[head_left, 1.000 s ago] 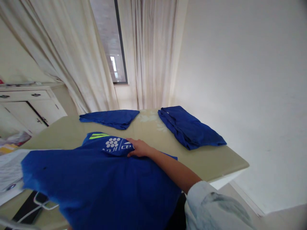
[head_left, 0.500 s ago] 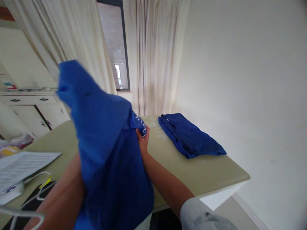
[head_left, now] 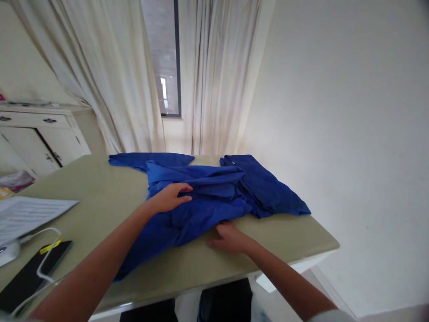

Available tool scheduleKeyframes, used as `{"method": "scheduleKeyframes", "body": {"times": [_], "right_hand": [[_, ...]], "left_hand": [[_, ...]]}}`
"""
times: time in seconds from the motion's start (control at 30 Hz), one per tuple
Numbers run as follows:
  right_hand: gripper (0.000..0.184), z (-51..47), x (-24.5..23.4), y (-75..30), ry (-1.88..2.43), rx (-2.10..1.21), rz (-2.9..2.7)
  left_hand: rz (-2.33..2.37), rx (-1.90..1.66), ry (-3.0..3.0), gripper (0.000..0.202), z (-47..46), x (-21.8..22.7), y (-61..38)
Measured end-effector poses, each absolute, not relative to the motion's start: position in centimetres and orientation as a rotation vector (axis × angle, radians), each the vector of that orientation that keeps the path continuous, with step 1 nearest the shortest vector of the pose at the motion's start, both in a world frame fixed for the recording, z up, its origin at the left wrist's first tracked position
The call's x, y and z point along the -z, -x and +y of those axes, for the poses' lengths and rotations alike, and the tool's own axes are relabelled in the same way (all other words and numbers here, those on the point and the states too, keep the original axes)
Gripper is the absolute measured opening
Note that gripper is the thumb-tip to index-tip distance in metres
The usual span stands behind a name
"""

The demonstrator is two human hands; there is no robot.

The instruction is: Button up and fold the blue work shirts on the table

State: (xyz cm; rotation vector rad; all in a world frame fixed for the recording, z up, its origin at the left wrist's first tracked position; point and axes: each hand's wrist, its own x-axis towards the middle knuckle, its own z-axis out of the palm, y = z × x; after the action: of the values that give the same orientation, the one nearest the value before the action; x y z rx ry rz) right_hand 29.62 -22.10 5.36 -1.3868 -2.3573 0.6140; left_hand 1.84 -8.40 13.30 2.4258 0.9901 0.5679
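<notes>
Head view: crumpled blue garment (head_left: 208,201) on your bench (head_left: 97,192), mid-surface. Your left hand (head_left: 170,197) at its left part, thumb and fingers apart. Your right hand (head_left: 228,237), blurred, at the near edge; cannot tell whether it grips. Folded blue cloth (head_left: 275,192) meets the garment's right side; second blue cloth (head_left: 157,158) behind, left.

The raised blue printed garment (head_left: 214,201) now lies bunched on the table (head_left: 100,188), the right hand (head_left: 229,237) lowered to its near edge, possibly gripping.
</notes>
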Motion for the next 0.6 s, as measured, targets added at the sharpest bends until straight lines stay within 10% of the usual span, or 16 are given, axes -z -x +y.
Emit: {"method": "scheduleKeyframes", "body": {"times": [0.23,0.33,0.6], "right_hand": [[0.053,-25.9,-4.9,-37.6,1.565,-0.248,-1.859],[0.077,-23.0,-4.8,-37.0,1.545,-0.094,-2.126],[0.073,-21.6,-9.5,-36.1,1.539,0.154,-2.216]], "left_hand": [[1.666,-0.49,-2.481,0.081,-14.1,-4.0,3.1],[1.655,-0.405,-2.488,0.074,-16.4,-3.3,2.3],[1.409,-0.502,-2.35,0.043,-17.3,-7.4,4.6]]}}
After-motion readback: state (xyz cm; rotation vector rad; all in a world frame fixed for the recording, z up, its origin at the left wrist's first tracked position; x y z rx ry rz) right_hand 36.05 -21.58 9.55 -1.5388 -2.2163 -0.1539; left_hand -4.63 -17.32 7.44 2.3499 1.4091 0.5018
